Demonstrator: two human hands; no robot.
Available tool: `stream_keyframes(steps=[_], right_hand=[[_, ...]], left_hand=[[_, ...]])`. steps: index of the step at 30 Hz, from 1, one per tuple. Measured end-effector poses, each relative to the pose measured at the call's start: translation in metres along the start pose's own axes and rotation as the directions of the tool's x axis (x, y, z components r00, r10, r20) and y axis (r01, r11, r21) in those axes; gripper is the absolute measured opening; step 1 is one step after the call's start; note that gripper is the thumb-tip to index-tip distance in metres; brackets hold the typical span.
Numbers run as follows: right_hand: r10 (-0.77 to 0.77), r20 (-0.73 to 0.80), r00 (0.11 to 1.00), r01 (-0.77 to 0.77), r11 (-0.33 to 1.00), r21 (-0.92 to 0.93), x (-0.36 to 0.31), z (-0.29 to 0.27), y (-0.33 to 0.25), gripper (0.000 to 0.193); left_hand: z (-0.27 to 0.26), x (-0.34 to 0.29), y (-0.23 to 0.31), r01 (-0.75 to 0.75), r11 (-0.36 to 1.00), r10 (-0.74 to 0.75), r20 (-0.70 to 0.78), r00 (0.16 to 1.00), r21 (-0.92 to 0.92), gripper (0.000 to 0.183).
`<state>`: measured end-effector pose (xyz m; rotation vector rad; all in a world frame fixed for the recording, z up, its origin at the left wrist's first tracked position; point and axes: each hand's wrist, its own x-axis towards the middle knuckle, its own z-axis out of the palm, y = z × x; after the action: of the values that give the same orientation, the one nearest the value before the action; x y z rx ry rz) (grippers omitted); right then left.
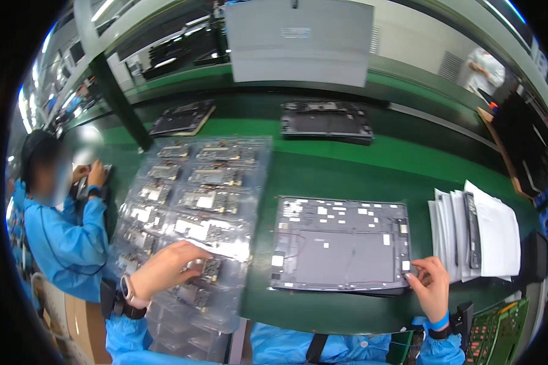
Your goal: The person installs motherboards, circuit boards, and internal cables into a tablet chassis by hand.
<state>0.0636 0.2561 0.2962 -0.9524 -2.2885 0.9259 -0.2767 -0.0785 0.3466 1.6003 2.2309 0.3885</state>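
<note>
My left hand (169,269) is over the clear plastic tray (260,167) on the left, its fingers closed on the edge of a small circuit board (212,269). Several more boards lie in rows in that tray, while its nearest pockets hold none. In front of me a flat dark grey device housing (341,258) lies with its inside up, dotted with white pads and thin wires along its edges. At its lower right corner, the thumb and fingers of my right hand (432,285) pinch the rim.
Stacked housings (326,120) and another dark stack (182,117) stand at the back. White sheets with a dark strip (471,231) lie at right. A grey panel (301,55) rises behind. A co-worker in blue (67,243) works at left. A green board (499,331) is at lower right.
</note>
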Motion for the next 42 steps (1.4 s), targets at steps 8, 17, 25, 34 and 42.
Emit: stream_keyframes(steps=[8, 17, 25, 34, 42], right_hand=[[-0.409, 0.263, 0.874, 0.447, 0.889, -0.104, 0.007, 0.01, -0.031, 0.019], [-0.361, 0.258, 0.896, 0.34, 0.932, 0.123, 0.013, 0.016, -0.038, 0.007], [-0.078, 0.105, 0.991, 0.001, 0.806, 0.591, 0.022, 0.019, -0.048, 0.011], [-0.072, 0.032, 0.997, 0.027, 0.698, 0.716, 0.028, 0.022, -0.066, 0.01], [-0.091, -0.126, 0.988, 0.145, 0.829, 0.54, 0.027, 0.032, -0.065, 0.005]], left_hand=[[0.007, 0.003, 0.01, -0.002, 0.964, 0.031, -0.102, 0.994, 0.267, 0.04], [0.001, -0.003, -0.001, 0.118, 0.993, -0.117, -0.083, 0.99, 0.013, 0.039], [-0.016, 0.006, 0.005, 0.107, 0.983, -0.149, -0.299, 0.943, -0.153, 0.015], [0.001, 0.096, 0.061, -0.331, 0.38, -0.169, -0.417, 0.893, -0.864, 0.02], [0.043, 0.158, 0.154, -0.082, 0.267, 0.023, -0.078, 0.997, -0.96, 0.06]])
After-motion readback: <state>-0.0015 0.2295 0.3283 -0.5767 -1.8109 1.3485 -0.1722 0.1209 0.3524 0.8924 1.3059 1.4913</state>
